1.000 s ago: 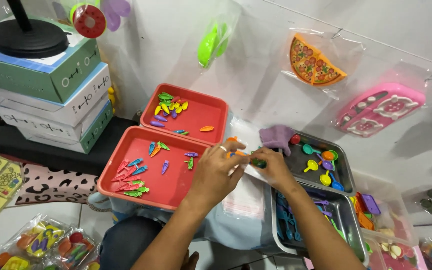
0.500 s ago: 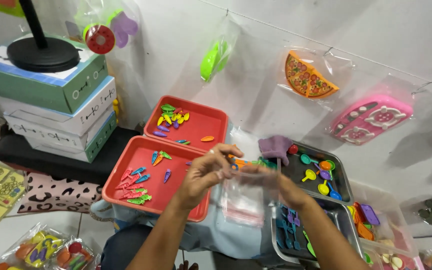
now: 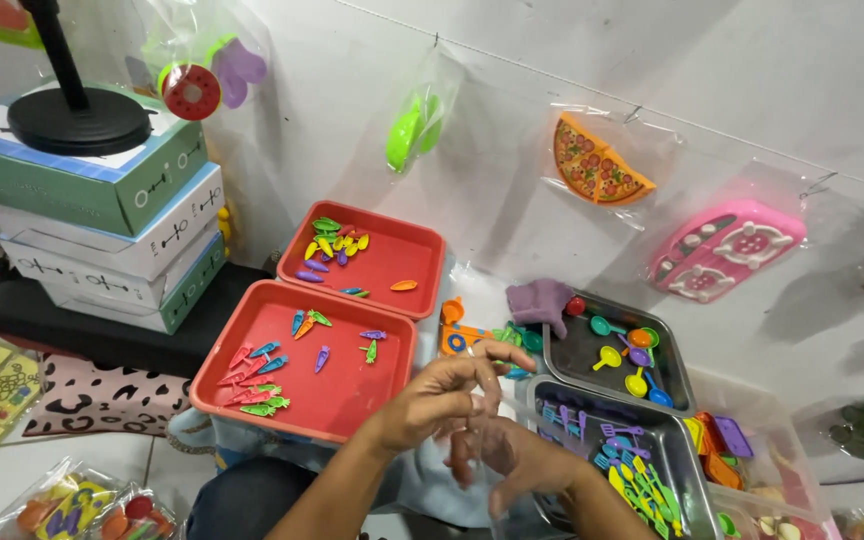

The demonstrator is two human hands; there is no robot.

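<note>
Clear plastic bag (image 3: 497,455) between both hands, just in front of the near red tray (image 3: 307,360): thin film, near weightless, floppy, slick, easy to crumple; best pinched at the open rim, judging by the look. Left hand (image 3: 442,395) mostly closed, fingertips pinched together at the bag's upper edge; anything small inside the pinch hidden. Right hand (image 3: 512,460) below and right of it, fingers curled loosely under the film, half closed, seemingly propping the bag; exact grip hard to tell through the plastic. Small carrot-shaped toy pieces (image 3: 262,375) loose in the near red tray, more in the far red tray (image 3: 367,255) behind it. Metal trays (image 3: 677,385) of toy spoons and forks right of the hands.
</note>
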